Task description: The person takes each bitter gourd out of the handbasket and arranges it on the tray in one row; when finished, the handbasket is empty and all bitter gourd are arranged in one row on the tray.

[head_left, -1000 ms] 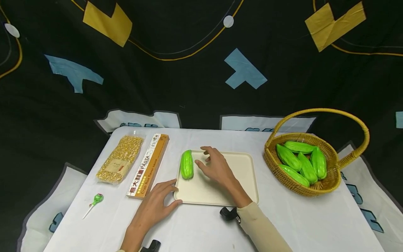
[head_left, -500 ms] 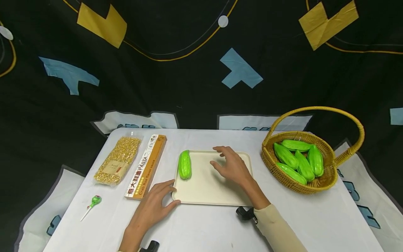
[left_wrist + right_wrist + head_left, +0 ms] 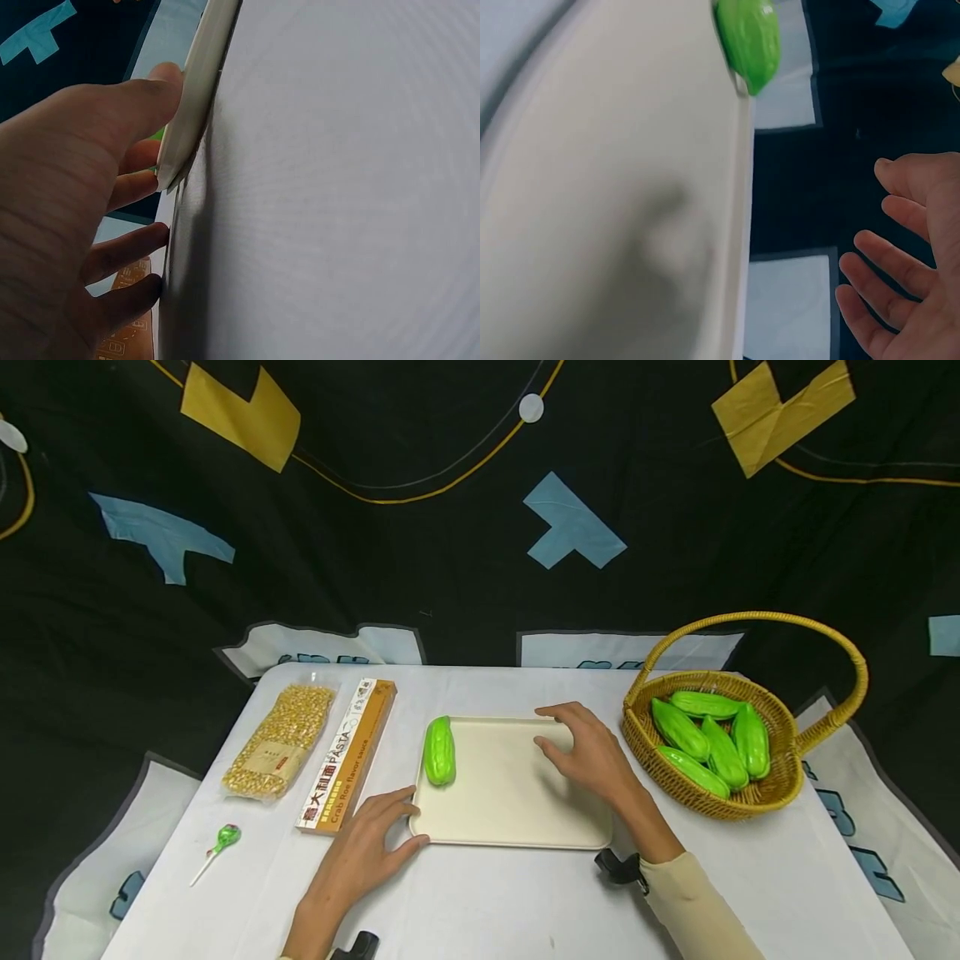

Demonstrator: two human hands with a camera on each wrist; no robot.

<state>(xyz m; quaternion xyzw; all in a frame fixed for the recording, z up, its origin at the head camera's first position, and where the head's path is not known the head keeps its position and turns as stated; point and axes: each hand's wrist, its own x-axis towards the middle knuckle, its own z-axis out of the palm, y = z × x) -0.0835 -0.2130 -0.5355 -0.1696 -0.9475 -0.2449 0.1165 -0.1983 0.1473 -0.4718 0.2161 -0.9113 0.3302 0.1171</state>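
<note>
A green ridged gourd [image 3: 439, 751] lies along the left end of the cream rectangular tray [image 3: 495, 814]. My left hand [image 3: 366, 845] rests at the tray's near-left corner, thumb on the near edge and fingers by the left side. In the left wrist view its thumb touches the tray rim [image 3: 196, 94], with the fingers spread. Over the tray's right part hovers my right hand [image 3: 588, 756], fingers apart, holding nothing; its shadow falls on the tray. The right wrist view shows that hand [image 3: 907, 262] apart from the tray, fingers loosely bent.
A wicker basket [image 3: 697, 797] with a tall handle holds several similar green gourds [image 3: 723, 752] at the right. Left of the tray lie a pasta box [image 3: 348, 756], a bag of corn kernels [image 3: 283, 739] and a green lollipop [image 3: 225, 839] on the white-covered table.
My right hand has moved rightward across the tray, away from the green gourd. The left hand has stayed at the corner. The view has shifted slightly.
</note>
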